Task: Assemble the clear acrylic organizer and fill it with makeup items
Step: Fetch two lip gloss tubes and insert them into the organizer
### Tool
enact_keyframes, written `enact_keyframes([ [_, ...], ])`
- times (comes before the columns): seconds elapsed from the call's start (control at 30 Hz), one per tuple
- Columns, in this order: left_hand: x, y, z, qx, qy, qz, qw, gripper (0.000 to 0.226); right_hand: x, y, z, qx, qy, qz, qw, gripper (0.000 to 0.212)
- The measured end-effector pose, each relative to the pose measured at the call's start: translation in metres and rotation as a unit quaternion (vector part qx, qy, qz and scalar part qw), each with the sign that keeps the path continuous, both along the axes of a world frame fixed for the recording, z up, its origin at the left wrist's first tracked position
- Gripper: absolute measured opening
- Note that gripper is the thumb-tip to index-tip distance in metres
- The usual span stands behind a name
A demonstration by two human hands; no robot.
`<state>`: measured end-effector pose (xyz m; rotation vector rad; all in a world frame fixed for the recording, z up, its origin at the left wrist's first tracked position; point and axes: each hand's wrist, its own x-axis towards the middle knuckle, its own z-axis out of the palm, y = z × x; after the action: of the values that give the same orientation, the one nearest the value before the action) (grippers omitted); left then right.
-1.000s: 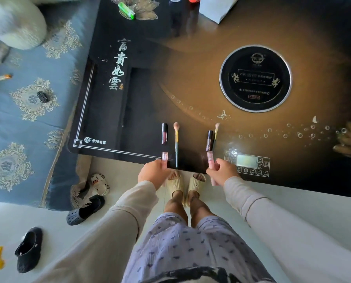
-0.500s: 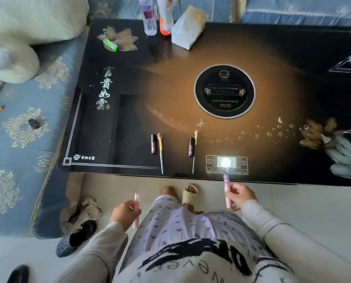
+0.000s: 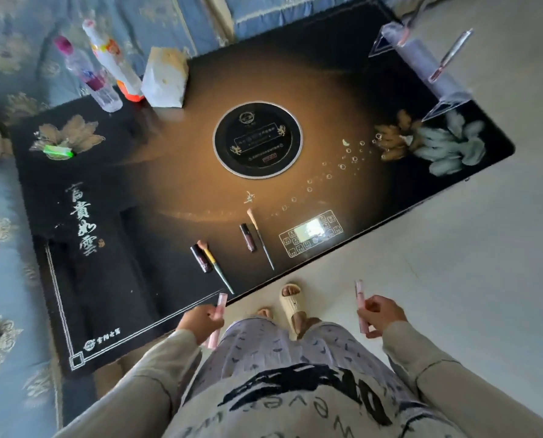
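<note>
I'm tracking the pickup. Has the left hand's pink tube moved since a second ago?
Yes. The pink tube in the left hand has come off the table, back past its near edge toward the person.

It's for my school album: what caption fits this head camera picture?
Each hand, left and right, holds a pink tube beside the black table, brushes and acrylic organizer waiting.

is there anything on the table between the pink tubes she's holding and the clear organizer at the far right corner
Nothing visible blocks the way. The right hand and left hand each hold a pink tube; tabletop toward the acrylic organizer shows only printed decoration.
</note>
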<state>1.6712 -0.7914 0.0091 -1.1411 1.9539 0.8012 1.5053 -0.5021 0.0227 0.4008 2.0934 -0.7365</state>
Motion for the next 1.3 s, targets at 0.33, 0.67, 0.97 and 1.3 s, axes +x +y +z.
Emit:
enact_keyframes([
  [0.33,-0.057,0.002,-0.004,0.054,0.005,-0.190,0.980,0.030,0.104,0.072,-0.009,0.049,-0.024,-0.238,0.970,0.020],
  [0.67,-0.138,0.091,0.009,0.107,0.062,-0.290,0.949,0.035,0.149,0.125,-0.012,0.092,-0.083,-0.305,0.944,0.005],
  [0.97,-0.186,0.174,0.005,0.026,-0.013,-0.452,0.892,0.036,0.106,0.208,-0.013,0.093,-0.093,-0.328,0.935,0.020],
  [1.3,-0.248,0.274,-0.002,-0.020,-0.005,-0.492,0.870,0.035,0.022,0.314,-0.001,0.059,-0.055,-0.358,0.930,0.023],
])
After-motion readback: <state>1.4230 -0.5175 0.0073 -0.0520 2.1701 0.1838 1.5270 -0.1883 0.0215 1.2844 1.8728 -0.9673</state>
